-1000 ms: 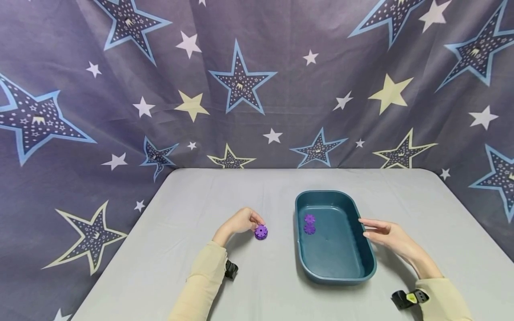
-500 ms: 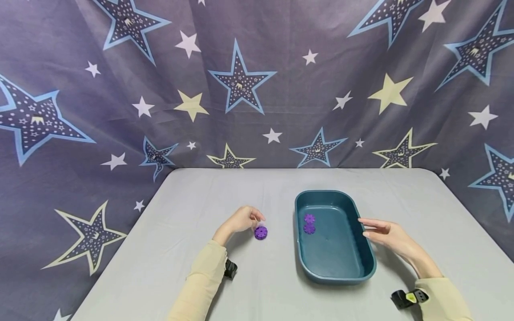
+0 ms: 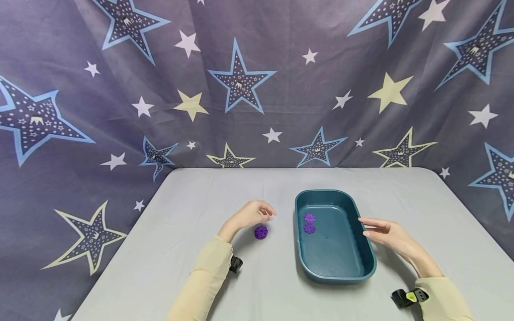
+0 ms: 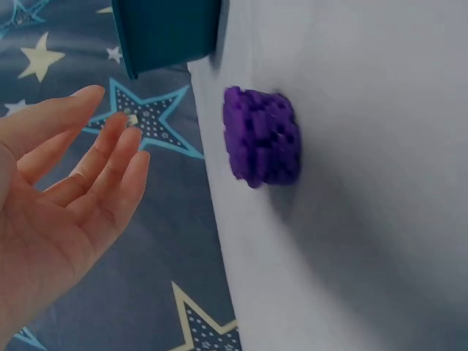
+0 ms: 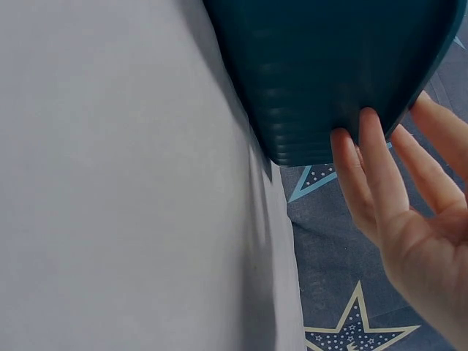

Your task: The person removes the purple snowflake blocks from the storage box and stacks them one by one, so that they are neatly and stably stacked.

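Observation:
Purple notched discs, like toy gears, form a small stack [image 3: 261, 232] on the table. My left hand [image 3: 252, 214] hovers just beyond and above the stack. In the left wrist view its fingers [image 4: 110, 179] are loosely bent and apart, with nothing visible between them, and the purple stack [image 4: 262, 137] sits beside them. On the right is a dark teal tray [image 3: 332, 281] with two purple discs [image 3: 309, 224] lying near its left wall. My right hand [image 3: 391, 236] rests its fingertips against the tray's right wall, fingers extended, as the right wrist view also shows at the outer wall [image 5: 314, 80].
A light grey cloth covers the table [image 3: 192, 214]. Behind it hangs a dark curtain [image 3: 281, 102] printed with stars. Both sleeves [image 3: 205, 272] are beige, with a black wrist camera [image 3: 235, 264] strapped at each wrist.
My left hand has lifted off the stack and moved up and to the right, away from the discs. The right hand and the tray have stayed in place.

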Action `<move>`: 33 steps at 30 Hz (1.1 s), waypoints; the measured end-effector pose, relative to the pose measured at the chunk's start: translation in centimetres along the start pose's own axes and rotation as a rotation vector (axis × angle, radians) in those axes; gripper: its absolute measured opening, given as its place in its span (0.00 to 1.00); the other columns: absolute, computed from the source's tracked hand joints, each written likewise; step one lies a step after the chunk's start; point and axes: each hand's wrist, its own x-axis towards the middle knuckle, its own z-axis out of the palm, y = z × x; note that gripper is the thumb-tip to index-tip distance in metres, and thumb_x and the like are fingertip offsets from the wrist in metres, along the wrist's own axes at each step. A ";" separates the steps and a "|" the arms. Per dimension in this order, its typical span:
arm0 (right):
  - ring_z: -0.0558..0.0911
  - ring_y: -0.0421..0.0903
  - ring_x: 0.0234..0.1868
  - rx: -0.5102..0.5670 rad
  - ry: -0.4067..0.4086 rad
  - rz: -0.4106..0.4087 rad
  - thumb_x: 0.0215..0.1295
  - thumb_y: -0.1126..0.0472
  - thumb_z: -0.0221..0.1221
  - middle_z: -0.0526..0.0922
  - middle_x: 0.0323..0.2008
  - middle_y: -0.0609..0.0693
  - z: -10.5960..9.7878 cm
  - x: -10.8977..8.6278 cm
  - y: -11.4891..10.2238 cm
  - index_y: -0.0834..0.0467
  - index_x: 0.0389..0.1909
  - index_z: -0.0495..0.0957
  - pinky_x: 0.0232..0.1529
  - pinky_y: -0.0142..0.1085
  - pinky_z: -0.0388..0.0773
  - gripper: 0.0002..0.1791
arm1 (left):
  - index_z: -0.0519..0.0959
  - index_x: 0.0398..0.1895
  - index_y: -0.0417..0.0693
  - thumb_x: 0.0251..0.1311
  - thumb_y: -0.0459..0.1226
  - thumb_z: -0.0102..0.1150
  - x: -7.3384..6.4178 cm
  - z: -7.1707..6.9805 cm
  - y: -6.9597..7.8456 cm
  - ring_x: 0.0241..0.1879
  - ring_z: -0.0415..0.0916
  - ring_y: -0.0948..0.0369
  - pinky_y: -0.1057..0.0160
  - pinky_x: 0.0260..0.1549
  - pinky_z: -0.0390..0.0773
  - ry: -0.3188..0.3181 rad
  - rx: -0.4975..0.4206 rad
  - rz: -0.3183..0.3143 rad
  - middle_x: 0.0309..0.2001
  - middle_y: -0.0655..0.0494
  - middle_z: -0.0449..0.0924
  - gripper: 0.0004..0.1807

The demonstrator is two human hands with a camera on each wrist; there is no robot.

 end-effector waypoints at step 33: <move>0.75 0.29 0.42 0.006 0.006 -0.003 0.56 0.57 0.59 0.76 0.46 0.36 -0.1 0.0 0.0 0.67 0.55 0.68 0.40 0.24 0.72 0.27 | 0.79 0.39 0.42 0.51 0.30 0.58 6.9 2.8 7.7 0.31 0.73 0.68 0.76 0.31 0.71 -0.335 0.249 0.183 0.35 0.52 0.80 0.10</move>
